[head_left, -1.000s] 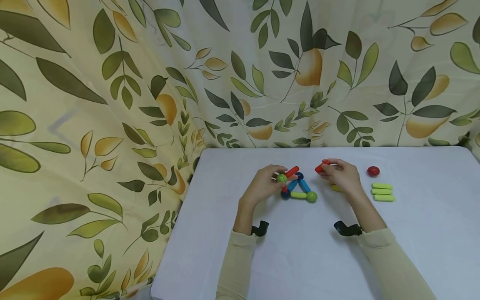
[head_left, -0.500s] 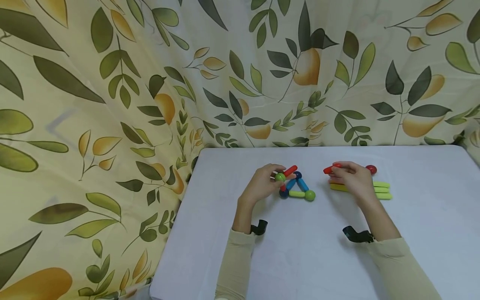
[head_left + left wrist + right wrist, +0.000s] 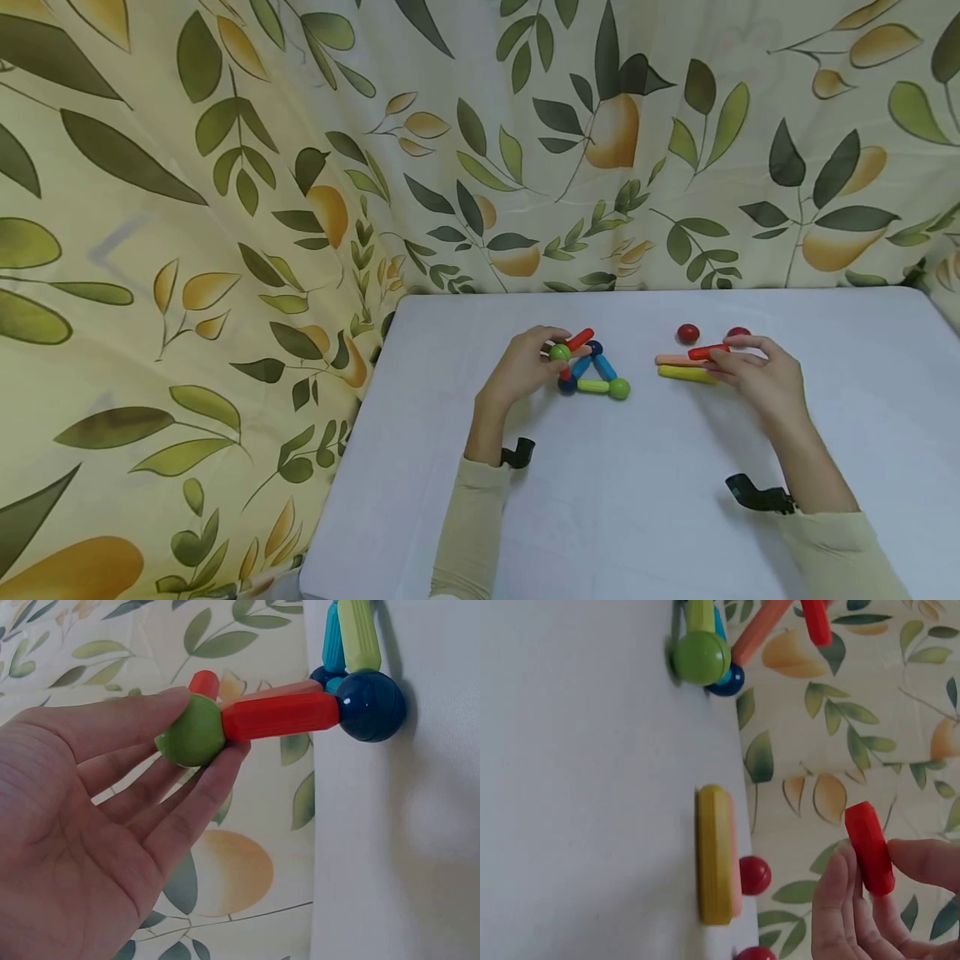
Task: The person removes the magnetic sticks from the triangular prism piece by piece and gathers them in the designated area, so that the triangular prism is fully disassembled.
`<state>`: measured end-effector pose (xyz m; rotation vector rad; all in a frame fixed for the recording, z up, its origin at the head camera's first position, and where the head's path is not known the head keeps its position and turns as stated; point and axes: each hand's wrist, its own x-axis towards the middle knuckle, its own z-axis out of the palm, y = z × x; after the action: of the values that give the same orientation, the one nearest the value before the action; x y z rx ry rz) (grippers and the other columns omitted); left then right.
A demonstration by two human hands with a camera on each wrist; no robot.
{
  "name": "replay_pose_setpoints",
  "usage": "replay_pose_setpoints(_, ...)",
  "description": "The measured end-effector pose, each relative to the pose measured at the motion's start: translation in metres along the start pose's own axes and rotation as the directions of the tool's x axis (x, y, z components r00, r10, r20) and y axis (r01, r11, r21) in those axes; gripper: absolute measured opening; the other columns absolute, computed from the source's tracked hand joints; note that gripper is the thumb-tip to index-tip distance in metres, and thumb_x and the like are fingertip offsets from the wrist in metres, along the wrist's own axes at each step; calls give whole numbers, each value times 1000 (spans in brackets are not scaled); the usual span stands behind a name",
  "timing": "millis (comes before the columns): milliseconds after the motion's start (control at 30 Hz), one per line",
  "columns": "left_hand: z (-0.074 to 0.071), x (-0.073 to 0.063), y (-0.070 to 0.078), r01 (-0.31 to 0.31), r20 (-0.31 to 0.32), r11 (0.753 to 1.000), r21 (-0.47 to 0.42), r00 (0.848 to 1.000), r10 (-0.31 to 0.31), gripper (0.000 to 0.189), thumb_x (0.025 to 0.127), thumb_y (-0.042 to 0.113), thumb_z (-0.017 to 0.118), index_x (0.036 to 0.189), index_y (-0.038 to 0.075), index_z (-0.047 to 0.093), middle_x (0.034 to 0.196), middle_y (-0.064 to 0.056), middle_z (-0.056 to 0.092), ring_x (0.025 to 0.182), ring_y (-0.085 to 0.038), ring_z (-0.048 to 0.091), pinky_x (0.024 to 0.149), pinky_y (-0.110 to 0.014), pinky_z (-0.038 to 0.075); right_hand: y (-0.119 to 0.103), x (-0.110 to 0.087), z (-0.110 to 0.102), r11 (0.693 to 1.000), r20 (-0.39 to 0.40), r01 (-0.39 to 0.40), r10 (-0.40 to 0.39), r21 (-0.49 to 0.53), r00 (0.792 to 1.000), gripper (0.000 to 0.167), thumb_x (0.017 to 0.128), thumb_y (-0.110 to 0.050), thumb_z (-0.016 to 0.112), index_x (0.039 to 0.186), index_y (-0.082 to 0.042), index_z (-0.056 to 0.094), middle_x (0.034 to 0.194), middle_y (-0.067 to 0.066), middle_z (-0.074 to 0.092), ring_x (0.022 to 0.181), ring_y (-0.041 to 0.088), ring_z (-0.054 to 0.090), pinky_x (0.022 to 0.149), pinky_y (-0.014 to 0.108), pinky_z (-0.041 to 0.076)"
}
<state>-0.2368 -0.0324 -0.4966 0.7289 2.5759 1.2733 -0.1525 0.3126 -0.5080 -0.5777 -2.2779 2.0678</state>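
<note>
My left hand pinches a green ball at the raised top of a ball-and-stick structure. From that ball a red rod runs down to a dark blue ball; a second red rod sticks out freely, and a salmon rod leads to the back. The base is a triangle of two blue rods and a light green rod, with a green ball at one corner. Held between thumb and fingers of my right hand, a loose red rod is above the table.
Below the right hand lie a yellow rod and a salmon rod side by side. Two red balls sit behind them. A patterned curtain hangs behind the white table.
My right hand has moved right with the red rod, away from the structure, uncovering the yellow and salmon rods and now covering the light green rods. The left hand keeps its hold on the green ball.
</note>
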Motion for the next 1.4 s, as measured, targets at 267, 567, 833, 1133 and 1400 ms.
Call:
replay_pose_setpoints(267, 0, -1, 2, 9, -8, 1000, 10, 1000, -9, 42, 96, 14, 77, 138, 12, 67, 135, 1, 65, 110, -19, 66, 87, -21, 57, 10, -11, -20, 999, -23, -35, 35, -28, 999, 26, 100, -31, 72, 118, -28, 54, 84, -19, 75, 80, 4, 76, 72, 15, 58)
replay_pose_setpoints(567, -2, -1, 3, 5, -16, 1000, 18, 1000, -4, 41, 96, 12, 77, 136, 11, 67, 125, 2, 66, 105, -13, 64, 86, -21, 57, 21, -21, -42, 988, -51, -123, 118, -93, 992, 31, 99, -39, 72, 118, -25, 52, 81, -17, 75, 80, 6, 77, 69, 15, 58)
replay_pose_setpoints(833, -2, -1, 3, 2, -8, 1000, 9, 1000, -2, 41, 97, 13, 77, 136, 11, 67, 128, 1, 66, 107, -17, 65, 85, -20, 57, 39, -22, -66, 970, -75, -197, 187, -144, 979, 47, 99, -40, 71, 127, -10, 50, 78, -10, 76, 76, 12, 77, 68, 21, 60)
replay_pose_setpoints(1133, -1, 0, 3, 7, -13, 1000, 14, 1000, -7, 40, 97, 13, 77, 136, 12, 68, 128, 3, 66, 107, -15, 64, 84, -21, 57, 53, -15, -74, 964, -78, -250, 243, -95, 967, 49, 102, -25, 69, 132, 6, 45, 75, -12, 69, 72, 17, 78, 71, 34, 63)
replay_pose_setpoints(1400, 1, 0, 2, 6, -21, 1000, 18, 1000, -6, 40, 96, 11, 77, 135, 13, 68, 128, 5, 66, 106, -12, 64, 84, -21, 57, 57, -8, -75, 954, -77, -276, 269, -113, 960, 47, 103, -26, 67, 131, 6, 47, 75, -3, 75, 71, 18, 78, 69, 33, 63)
